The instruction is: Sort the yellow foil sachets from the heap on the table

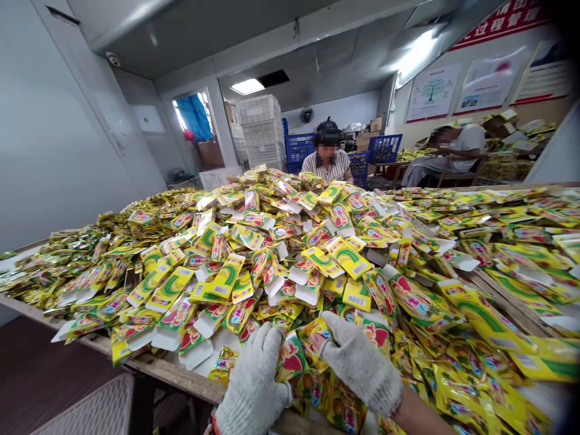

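Both my hands wear white knit gloves at the near edge of the table. My left hand (pixel 254 386) is curled round the left side of a bundle of yellow sachets (pixel 296 356) printed with red fruit. My right hand (pixel 360 362) grips the same bundle from the right, fingers bent over its top. In front of them rises a big heap of flat yellow-and-green cartons (pixel 272 254) with white flaps. More loose sachets (pixel 457 374) lie around and under my right wrist.
The wooden table (pixel 176 374) is covered edge to edge. A person in a striped shirt (pixel 327 160) sits across it; another person (pixel 448 151) sits at a far right table. White crates (pixel 260 130) and blue crates (pixel 384 147) stand behind. A mesh seat (pixel 90 411) is at lower left.
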Available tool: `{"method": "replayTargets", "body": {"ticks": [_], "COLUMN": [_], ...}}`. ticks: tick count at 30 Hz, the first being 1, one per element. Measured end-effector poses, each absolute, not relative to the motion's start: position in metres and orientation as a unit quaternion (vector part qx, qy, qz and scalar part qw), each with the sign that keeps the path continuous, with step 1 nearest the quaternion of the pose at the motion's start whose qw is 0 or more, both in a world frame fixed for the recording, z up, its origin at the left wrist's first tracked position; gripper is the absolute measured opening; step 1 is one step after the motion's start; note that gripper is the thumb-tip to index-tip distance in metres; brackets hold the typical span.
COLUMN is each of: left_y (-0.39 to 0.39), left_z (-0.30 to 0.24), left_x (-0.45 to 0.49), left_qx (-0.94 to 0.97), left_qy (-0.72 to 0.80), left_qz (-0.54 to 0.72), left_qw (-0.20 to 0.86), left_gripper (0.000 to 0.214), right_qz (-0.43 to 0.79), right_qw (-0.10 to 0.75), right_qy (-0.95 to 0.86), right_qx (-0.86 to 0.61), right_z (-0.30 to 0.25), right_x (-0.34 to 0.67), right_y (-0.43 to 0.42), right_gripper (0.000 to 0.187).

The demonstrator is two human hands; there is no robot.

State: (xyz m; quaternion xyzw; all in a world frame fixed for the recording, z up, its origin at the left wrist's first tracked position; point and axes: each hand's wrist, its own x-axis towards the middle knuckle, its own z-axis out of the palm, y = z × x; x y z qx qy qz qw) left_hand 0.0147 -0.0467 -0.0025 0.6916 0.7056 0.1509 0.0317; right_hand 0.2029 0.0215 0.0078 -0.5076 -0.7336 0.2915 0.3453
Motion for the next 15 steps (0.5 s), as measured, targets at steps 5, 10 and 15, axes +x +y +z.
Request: {"method": "replayTargets", "body": {"ticks": [5, 10, 15], "left_y": [-0.046, -0.042, -0.043], "left_z": [-0.008, -0.019, 0.001], "left_x": [0.03, 0.027, 0.029], "left_qx": [0.687, 0.662, 0.701], "left_qy": [0.707, 0.715, 0.689], "left_qz": [0.166, 0.225, 0.182], "left_qw": [0.029, -0.03, -0.045], "left_gripper": [0.069, 0.059, 0.064], "right_qz": [0.139, 0.156, 0.271], "right_qw": [0.297, 0.397, 0.353], "right_qy": [-0.802, -0.788, -0.777], "right_qx": [-0.499, -0.443, -0.445], "right_z": [0.011, 0.012, 0.017], "right_x": [0.193, 0.198, 0.206], "right_y": [0.016, 0.014, 0.019], "right_gripper": [0.037, 0.027, 0.023]}}
